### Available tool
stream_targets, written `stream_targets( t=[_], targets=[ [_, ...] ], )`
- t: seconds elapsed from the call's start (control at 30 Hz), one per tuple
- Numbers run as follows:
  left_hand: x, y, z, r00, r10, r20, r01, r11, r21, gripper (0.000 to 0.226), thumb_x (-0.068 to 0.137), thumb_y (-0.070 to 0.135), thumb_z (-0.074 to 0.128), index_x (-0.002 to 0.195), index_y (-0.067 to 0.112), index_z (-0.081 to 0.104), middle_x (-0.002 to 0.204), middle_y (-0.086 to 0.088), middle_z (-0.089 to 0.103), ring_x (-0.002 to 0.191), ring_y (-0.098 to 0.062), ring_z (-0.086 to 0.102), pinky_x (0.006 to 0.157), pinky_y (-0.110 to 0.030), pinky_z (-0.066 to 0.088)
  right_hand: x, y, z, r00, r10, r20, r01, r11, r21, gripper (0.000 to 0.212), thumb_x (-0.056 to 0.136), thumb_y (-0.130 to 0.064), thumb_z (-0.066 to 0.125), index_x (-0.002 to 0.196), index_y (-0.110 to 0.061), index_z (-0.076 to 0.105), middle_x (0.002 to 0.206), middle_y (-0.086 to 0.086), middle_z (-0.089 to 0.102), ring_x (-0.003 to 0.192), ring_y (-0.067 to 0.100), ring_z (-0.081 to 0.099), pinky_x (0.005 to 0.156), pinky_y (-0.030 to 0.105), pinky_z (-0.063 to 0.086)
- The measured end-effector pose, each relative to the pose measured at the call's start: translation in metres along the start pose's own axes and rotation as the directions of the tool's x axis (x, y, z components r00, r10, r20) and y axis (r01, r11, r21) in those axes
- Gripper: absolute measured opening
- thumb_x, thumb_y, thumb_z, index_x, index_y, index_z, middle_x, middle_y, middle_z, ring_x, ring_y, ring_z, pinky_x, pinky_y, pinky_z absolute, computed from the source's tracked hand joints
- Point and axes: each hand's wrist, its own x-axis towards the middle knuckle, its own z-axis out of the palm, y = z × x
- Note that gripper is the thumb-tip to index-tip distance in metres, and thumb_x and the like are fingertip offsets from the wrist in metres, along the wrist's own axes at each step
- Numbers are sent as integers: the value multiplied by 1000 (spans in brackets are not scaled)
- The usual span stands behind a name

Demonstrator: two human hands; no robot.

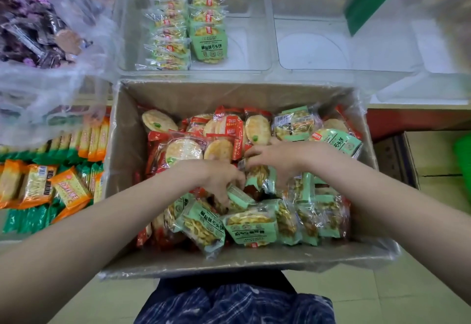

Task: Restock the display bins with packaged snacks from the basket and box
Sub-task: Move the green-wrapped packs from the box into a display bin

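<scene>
A cardboard box [127, 150] lined with clear plastic sits in front of me, filled with green snack packets [251, 227] near me and red snack packets [226, 125] farther away. Both my hands are inside it. My left hand [219, 181] has curled fingers gripping a green packet [238, 196]. My right hand [272, 156] curls over another green packet [257, 174] in the middle of the box. Beyond the box stands a clear display bin [254, 43] with two rows of green packets [188, 30] stacked at its left side.
A second clear bin [331, 43] stands to the right of the first. At left, a clear bag of dark purple snacks [38, 25] hangs above a bin of orange and green packets [51, 183]. Another cardboard box [433, 155] sits on the floor at right.
</scene>
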Motion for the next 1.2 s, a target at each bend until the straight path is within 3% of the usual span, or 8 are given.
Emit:
stream_targets(
  t=[0.17, 0.27, 0.33, 0.53, 0.77, 0.9, 1.03, 1.2],
  targets=[
    [-23, -14, -25, 953, 93, -289, -76, 995, 70, 36, 80, 15, 66, 115, 24, 61, 119, 4, 53, 119, -18, 41, 107, -34, 24, 3, 8, -1, 923, -29, -385, 122, 968, 219, 46, 78, -26, 73, 121, -24, 58, 114, -9, 53, 101, 10, 45, 92, 29, 41],
    [-46, -34, -35, 759, 32, -650, -151, 980, -128, 34, 83, 7, 64, 90, 41, 66, 133, -4, 44, 131, -24, 30, 111, -42, 16, -13, 19, -21, 856, 56, -514, 170, 908, 383, 34, 78, -31, 73, 109, -22, 64, 89, -20, 51, 88, 4, 42, 79, 21, 26],
    [-57, -40, -36, 646, -107, -756, -246, 908, -338, 36, 80, 7, 69, 78, 43, 64, 135, -6, 38, 132, -22, 29, 109, -39, 26, -19, 28, -30, 830, 120, -544, 211, 836, 506, 30, 76, -33, 74, 102, -19, 67, 88, -19, 58, 86, -1, 50, 83, 25, 34],
    [-62, -52, -23, 685, -243, -687, -407, 655, -637, 55, 74, -9, 66, 71, 45, 70, 122, 2, 53, 112, -1, 50, 85, -10, 45, -16, 37, -35, 818, 243, -521, 278, 626, 728, 22, 75, -33, 75, 92, -22, 65, 107, -4, 64, 105, 15, 58, 96, 38, 46],
    [-71, -54, -17, 699, -337, -630, -451, 476, -755, 38, 73, -15, 61, 85, 21, 68, 134, 5, 46, 107, -7, 54, 75, -23, 57, -27, 29, -46, 890, 181, -419, 272, 527, 805, 40, 74, -24, 75, 110, -26, 59, 119, -9, 56, 111, 10, 52, 98, 32, 38],
    [-71, -57, -11, 627, -347, -697, -449, 570, -688, 44, 81, -11, 57, 81, 31, 71, 139, 6, 40, 122, -14, 47, 84, -20, 53, -22, 36, -50, 808, 484, -336, 357, 50, 933, 71, 69, -17, 79, 131, -8, 47, 121, 9, 60, 89, 18, 66, 73, 31, 54],
    [-65, -53, -7, 469, -334, -818, -285, 819, -498, 41, 84, -5, 59, 93, 35, 62, 145, -2, 31, 130, -12, 36, 94, -8, 35, -19, 25, -41, 844, 503, -186, 349, -250, 903, 50, 77, -13, 73, 121, -14, 51, 109, 8, 65, 82, 21, 67, 61, 28, 57],
    [-65, -47, -2, 651, -309, -693, -185, 821, -540, 47, 85, -13, 48, 109, 24, 62, 145, -3, 31, 130, -14, 38, 97, -20, 40, -3, -12, -25, 915, 375, -148, 355, -574, 738, 56, 87, 4, 55, 131, -24, 35, 111, 12, 55, 91, 28, 61, 63, 41, 60]
  ],
)
